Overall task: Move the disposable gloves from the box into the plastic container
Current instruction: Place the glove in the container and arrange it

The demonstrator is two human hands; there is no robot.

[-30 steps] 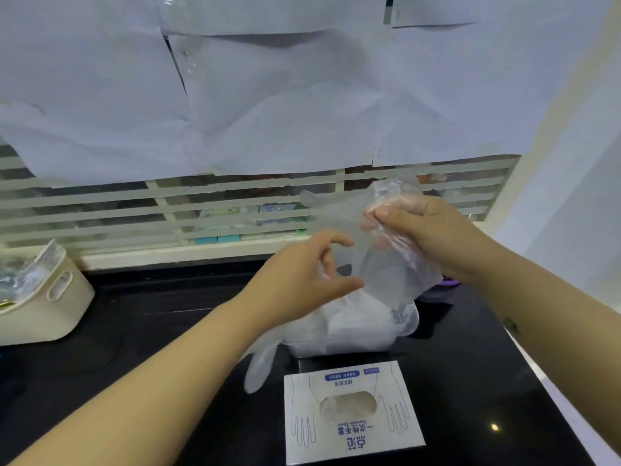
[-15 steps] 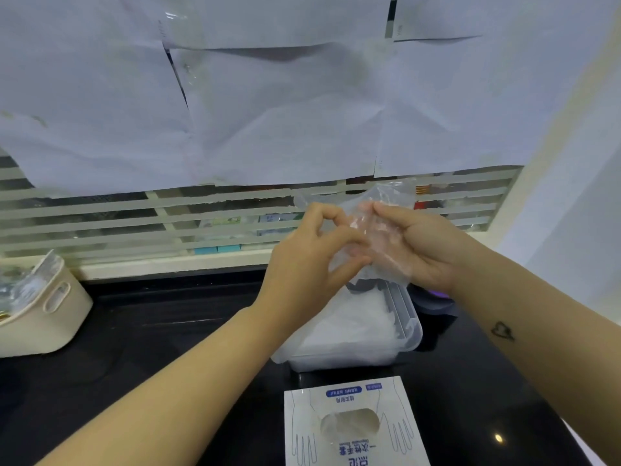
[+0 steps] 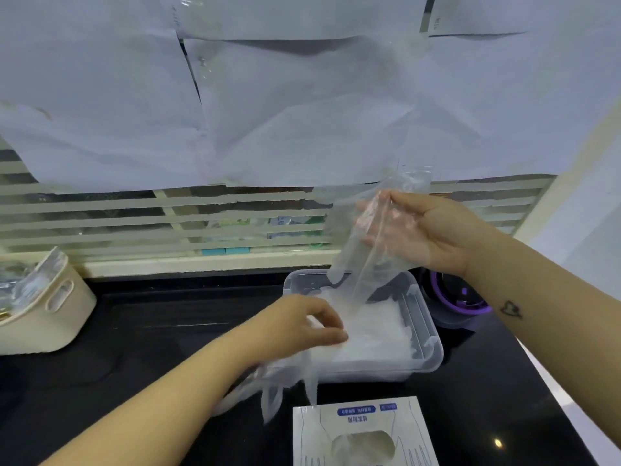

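Glove (image 3: 359,270) stretched w/ long axis upper right to lower left, directly over plastic container (image 3: 433,358). R hand (image 3: 420,230) fingers pinch its top end. L hand (image 3: 295,324) fingers pinch the bottom end, nearer the container, so prob. just lower it in.

Cream basket (image 3: 50,331) left, purple-ringed object (image 3: 448,292) right, on black counter (image 3: 151,351).

A thin clear glove (image 3: 361,274) stretches aslant from my right hand (image 3: 420,230), held high, down to my left hand (image 3: 302,327) over the plastic container (image 3: 433,351). That clear tub is heaped with gloves (image 3: 369,334), some trailing over its near-left rim. The white box (image 3: 366,418) lies flat just in front, gloves showing through its oval hole.
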